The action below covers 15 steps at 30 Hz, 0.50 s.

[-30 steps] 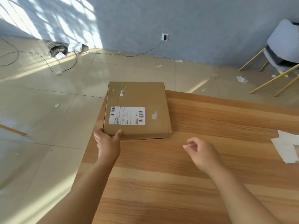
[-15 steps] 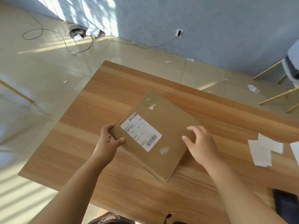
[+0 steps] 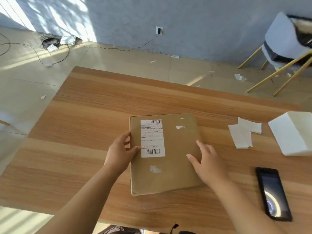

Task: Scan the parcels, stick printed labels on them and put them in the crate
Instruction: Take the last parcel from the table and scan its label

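Note:
A flat brown cardboard parcel (image 3: pixel 173 159) lies on the wooden table (image 3: pixel 81 132), near its front middle. A white printed label (image 3: pixel 152 138) with barcodes is stuck on its top left part. My left hand (image 3: pixel 120 152) grips the parcel's left edge, thumb on top beside the label. My right hand (image 3: pixel 206 163) rests flat on the parcel's right part, fingers spread. No crate is in view.
A black phone (image 3: pixel 273 193) lies face up at the front right. White paper slips (image 3: pixel 242 134) and a white block (image 3: pixel 292 134) sit at the right. A chair (image 3: pixel 285 44) stands beyond the table's right corner. Cables (image 3: pixel 50 43) lie on the floor.
The parcel came from the table's far left corner toward me and turned until its label stands upright. My right hand moved onto its top.

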Each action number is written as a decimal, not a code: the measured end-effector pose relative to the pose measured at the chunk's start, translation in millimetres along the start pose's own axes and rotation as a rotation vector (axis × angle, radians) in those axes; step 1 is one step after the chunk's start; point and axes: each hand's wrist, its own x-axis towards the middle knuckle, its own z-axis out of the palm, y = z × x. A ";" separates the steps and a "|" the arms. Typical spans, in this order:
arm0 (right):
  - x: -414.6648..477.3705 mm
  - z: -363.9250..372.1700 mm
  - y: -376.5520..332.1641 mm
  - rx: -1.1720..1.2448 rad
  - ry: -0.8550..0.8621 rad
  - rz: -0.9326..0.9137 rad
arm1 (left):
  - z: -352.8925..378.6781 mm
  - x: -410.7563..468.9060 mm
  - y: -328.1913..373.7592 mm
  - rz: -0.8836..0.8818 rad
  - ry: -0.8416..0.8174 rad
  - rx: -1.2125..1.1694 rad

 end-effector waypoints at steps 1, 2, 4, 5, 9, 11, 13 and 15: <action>-4.0 0.5 3.4 -0.012 0.019 0.024 | 4.4 2.1 4.5 0.029 -0.028 0.047; -7.3 1.0 7.0 -0.025 0.033 0.043 | 8.3 4.7 8.6 0.051 -0.043 0.098; -13.4 0.7 13.1 -0.012 0.050 0.061 | 15.9 11.1 14.1 0.114 -0.042 0.182; -14.0 0.6 13.6 0.006 0.046 0.053 | 16.9 13.8 14.1 0.145 -0.022 0.214; -21.9 -10.7 29.5 0.101 0.114 0.072 | 34.1 6.2 26.7 0.242 0.010 0.410; -28.0 -17.3 43.3 0.116 0.178 0.107 | 48.2 -5.0 34.2 0.371 -0.011 0.499; -35.2 -23.7 62.4 0.135 0.225 0.163 | 67.6 -17.9 39.6 0.507 -0.077 0.550; -41.4 -28.4 86.3 0.135 0.242 0.246 | 88.9 -30.5 44.2 0.634 -0.171 0.598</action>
